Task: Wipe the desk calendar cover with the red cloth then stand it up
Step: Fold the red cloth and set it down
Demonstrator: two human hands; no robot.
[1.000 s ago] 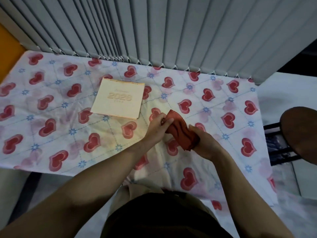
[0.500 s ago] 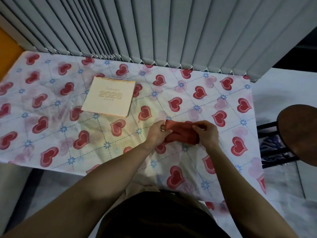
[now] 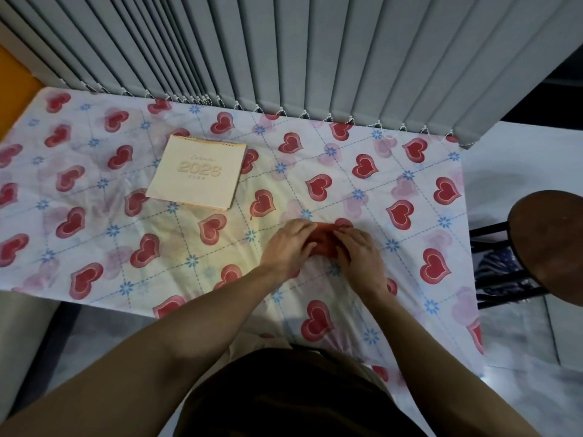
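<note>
The cream desk calendar (image 3: pixel 196 172) lies flat on the table, cover up, with "2026" embossed on it. The red cloth (image 3: pixel 325 239) lies folded on the tablecloth to the right of and nearer to me than the calendar. My left hand (image 3: pixel 288 246) and my right hand (image 3: pixel 358 252) both press down on the cloth from either side, fingers curled over it, so most of it is hidden. Both hands are well apart from the calendar.
A tablecloth (image 3: pixel 94 222) printed with red hearts covers the table. Grey vertical blinds (image 3: pixel 284 52) hang along its far edge. A round brown stool (image 3: pixel 549 244) stands off the table's right side. The table's near edge runs just in front of my body.
The cloth was lifted between both hands a second ago; it now lies folded flat on the table under both hands. The calendar has not moved.
</note>
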